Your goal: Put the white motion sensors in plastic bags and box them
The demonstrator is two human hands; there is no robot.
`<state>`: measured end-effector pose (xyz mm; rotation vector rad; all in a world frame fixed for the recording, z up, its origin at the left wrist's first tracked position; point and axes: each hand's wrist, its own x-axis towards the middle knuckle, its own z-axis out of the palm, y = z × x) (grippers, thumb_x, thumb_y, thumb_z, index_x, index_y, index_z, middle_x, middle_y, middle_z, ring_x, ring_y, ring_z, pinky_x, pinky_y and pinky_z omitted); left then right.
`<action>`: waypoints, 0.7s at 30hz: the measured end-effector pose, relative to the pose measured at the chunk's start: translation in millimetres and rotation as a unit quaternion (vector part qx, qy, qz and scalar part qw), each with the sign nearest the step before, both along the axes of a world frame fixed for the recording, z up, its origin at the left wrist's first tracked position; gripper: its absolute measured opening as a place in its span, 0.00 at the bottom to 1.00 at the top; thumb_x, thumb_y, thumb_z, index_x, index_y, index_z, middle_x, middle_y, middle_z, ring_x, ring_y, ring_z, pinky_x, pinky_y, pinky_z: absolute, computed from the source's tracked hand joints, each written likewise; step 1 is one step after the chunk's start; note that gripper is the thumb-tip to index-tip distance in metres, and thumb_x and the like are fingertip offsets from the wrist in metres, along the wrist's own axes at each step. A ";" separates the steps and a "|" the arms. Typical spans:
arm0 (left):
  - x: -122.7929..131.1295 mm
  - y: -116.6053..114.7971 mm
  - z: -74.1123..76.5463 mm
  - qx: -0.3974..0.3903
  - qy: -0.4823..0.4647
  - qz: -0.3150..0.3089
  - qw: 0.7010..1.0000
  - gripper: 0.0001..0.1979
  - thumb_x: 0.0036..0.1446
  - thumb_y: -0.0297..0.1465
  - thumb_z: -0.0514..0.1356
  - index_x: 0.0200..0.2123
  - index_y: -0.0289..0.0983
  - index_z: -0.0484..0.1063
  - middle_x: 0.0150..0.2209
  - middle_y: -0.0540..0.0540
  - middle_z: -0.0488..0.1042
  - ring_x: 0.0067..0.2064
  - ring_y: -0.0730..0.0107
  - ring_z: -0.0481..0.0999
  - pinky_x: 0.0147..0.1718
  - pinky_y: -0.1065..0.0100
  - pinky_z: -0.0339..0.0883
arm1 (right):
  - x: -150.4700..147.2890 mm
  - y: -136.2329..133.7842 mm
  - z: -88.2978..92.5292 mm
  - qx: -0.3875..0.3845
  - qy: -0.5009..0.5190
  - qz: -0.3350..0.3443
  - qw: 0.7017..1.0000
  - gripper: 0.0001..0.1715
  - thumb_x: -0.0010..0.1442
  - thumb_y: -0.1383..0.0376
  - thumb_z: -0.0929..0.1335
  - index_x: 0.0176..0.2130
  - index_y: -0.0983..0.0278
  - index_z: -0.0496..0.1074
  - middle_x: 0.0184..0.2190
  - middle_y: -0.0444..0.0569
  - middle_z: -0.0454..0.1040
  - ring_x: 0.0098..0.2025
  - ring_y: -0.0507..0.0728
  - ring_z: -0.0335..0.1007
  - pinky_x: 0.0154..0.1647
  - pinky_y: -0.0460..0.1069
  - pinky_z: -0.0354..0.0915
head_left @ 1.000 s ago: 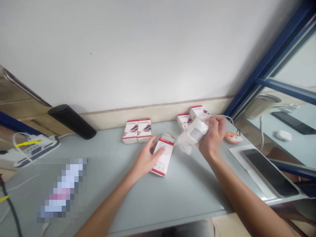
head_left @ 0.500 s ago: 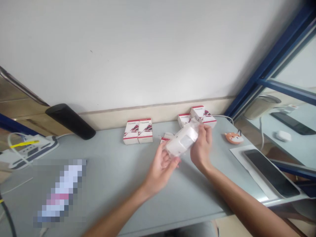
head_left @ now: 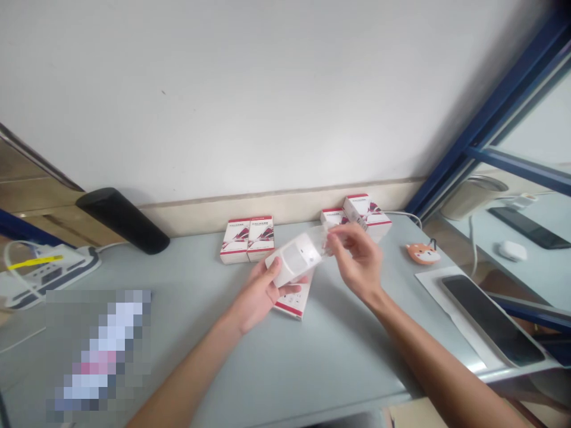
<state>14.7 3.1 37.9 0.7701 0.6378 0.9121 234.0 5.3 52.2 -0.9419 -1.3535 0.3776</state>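
My left hand (head_left: 257, 295) grips a white plastic device (head_left: 294, 259) in a clear bag and holds it above the grey table (head_left: 276, 356). My right hand (head_left: 358, 260) pinches the clear bag (head_left: 325, 238) at the device's right end. Under the device lies an opened white and red box (head_left: 293, 300), flat on the table. Two more such boxes (head_left: 247, 238) stand side by side behind it, and a further pair (head_left: 366, 211) sits at the back right near the wall.
A black cylinder (head_left: 121, 219) lies at the back left, with a white power strip (head_left: 42, 270) beside it. An orange fox-shaped item (head_left: 422, 253) and a dark phone (head_left: 493, 319) on white paper lie at the right. A blue frame (head_left: 482, 125) borders the right side.
My right hand carried the bagged device leftward from the back right. My left hand left the flat box, rose and took hold of the device. Now the right hand pinches only the bag end.
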 end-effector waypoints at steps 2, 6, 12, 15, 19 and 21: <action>-3.3 3.0 2.1 -0.020 0.020 0.012 1.000 0.20 0.68 0.39 0.64 0.59 0.37 0.74 0.59 0.34 0.79 0.49 0.48 0.86 0.45 0.58 0.77 | 5.3 6.1 0.2 0.003 0.087 -0.079 0.993 0.07 0.69 0.59 0.71 0.42 0.59 0.71 0.34 0.44 0.73 0.30 0.53 0.73 0.31 0.50 0.71; -11.4 6.7 13.4 -0.061 -0.027 0.060 0.996 0.22 0.67 0.32 0.64 0.63 0.39 0.71 0.58 0.37 0.80 0.52 0.51 0.85 0.49 0.60 0.78 | 20.0 19.3 -0.2 0.038 0.173 -0.196 0.964 0.13 0.69 0.54 0.71 0.44 0.57 0.67 0.40 0.45 0.71 0.37 0.53 0.75 0.38 0.51 0.75; -17.0 6.1 28.3 -0.113 -0.121 0.071 0.984 0.28 0.67 0.35 0.59 0.68 0.36 0.66 0.58 0.31 0.78 0.49 0.48 0.84 0.45 0.54 0.78 | 15.5 28.8 -31.4 -0.087 -0.100 -0.073 0.988 0.17 0.72 0.55 0.66 0.57 0.56 0.70 0.57 0.56 0.75 0.58 0.64 0.74 0.58 0.64 0.73; -15.0 3.5 28.0 -0.119 -0.126 0.045 0.984 0.26 0.68 0.35 0.57 0.67 0.35 0.67 0.57 0.31 0.79 0.48 0.47 0.84 0.45 0.52 0.77 | 10.6 27.2 -42.3 -0.098 -0.238 -0.089 0.962 0.25 0.71 0.58 0.67 0.65 0.57 0.67 0.70 0.60 0.63 0.73 0.71 0.58 0.69 0.72 0.61; -10.6 -1.1 21.9 -0.099 -0.118 0.027 0.988 0.22 0.68 0.34 0.56 0.61 0.30 0.71 0.57 0.27 0.79 0.46 0.48 0.83 0.46 0.53 0.74 | 14.2 23.0 -31.1 -0.044 -0.238 -0.156 0.958 0.19 0.71 0.61 0.66 0.59 0.57 0.72 0.65 0.59 0.67 0.70 0.68 0.60 0.69 0.69 0.60; -8.1 -3.4 18.9 -0.081 -0.116 0.027 0.990 0.19 0.69 0.34 0.56 0.57 0.30 0.73 0.56 0.26 0.78 0.46 0.48 0.83 0.46 0.53 0.73 | 15.2 20.2 -21.4 -0.020 -0.210 -0.152 0.966 0.13 0.71 0.62 0.66 0.52 0.57 0.75 0.57 0.56 0.73 0.63 0.66 0.68 0.66 0.65 0.64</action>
